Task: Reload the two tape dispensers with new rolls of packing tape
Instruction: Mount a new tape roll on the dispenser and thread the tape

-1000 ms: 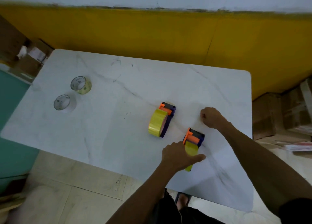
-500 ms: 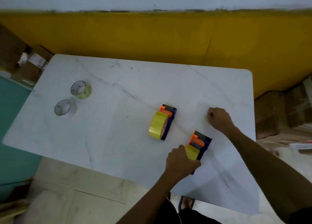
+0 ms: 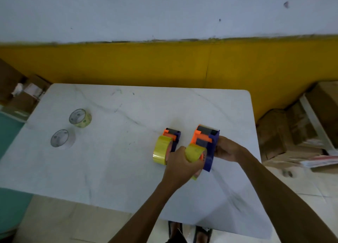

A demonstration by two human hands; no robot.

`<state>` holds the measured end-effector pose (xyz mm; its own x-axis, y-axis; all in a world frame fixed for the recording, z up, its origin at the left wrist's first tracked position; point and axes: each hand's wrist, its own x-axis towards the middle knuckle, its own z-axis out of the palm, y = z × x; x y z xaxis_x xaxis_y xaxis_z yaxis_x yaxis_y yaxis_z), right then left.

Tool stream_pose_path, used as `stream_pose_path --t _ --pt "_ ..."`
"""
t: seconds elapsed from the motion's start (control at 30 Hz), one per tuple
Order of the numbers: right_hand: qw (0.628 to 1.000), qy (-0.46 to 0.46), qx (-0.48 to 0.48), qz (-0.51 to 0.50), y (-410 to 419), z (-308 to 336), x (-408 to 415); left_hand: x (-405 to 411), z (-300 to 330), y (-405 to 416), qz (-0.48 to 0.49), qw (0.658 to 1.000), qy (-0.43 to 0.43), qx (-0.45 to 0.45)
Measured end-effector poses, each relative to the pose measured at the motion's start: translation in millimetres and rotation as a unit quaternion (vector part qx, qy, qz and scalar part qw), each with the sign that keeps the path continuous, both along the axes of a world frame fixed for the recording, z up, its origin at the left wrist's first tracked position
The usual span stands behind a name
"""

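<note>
A second ago my right hand point(image 3: 225, 148) was a loose fist resting on the table point(image 3: 117, 169) while only my left worked at the nearer dispenser; now both are on it and I have lifted it clear of the marble, up at about two o'clock from where it lay. My left hand point(image 3: 180, 166) has its fingers curled round the yellow roll point(image 3: 193, 152) mounted on this dispenser point(image 3: 210, 144), thumb over the top, and my right grips the blue body from the three o'clock side, fingers wrapped behind where I cannot see them. The other dispenser point(image 3: 172, 139), also carrying a yellow roll, has stayed put just beside my left knuckles at nine o'clock. I read this as the start of the real work: one hand bracing the frame, the other set to pull the roll off its hub. Whether it has begun to slide I cannot tell. The two clear rolls point(image 3: 80, 118) point(image 3: 61, 138) sit untouched well away at the table's nine o'clock end, one behind the other, so nothing has been reloaded yet. I'd guess the roll may bind on the hub, so my right hand has to hold firm.
</note>
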<state>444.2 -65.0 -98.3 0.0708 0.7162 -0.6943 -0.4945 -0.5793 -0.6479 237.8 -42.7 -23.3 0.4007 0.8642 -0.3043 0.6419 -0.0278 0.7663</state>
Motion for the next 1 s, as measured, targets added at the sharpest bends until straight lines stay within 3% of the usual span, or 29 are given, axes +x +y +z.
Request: stream_pose_path --t 0.3,0.47,0.67,0.8,1.0 --pt "0.983 0.126 0.048 -0.128 -24 16 -42 11 18 -10 0.031 0.999 -0.022 0.029" --pt "0.97 0.16 0.086 -0.163 -36 23 -49 20 13 -18 0.021 0.999 0.021 0.023" --pt "0.987 0.015 0.052 -0.152 -45 12 -67 31 -12 -39 0.007 0.993 0.115 -0.013" --pt "0.996 -0.053 -0.048 -0.048 -51 3 -71 32 -25 -40 0.011 0.987 0.145 -0.062" --pt "0.948 -0.261 -0.155 0.094 -41 10 -68 28 -41 -27 -0.003 0.98 0.187 -0.066"
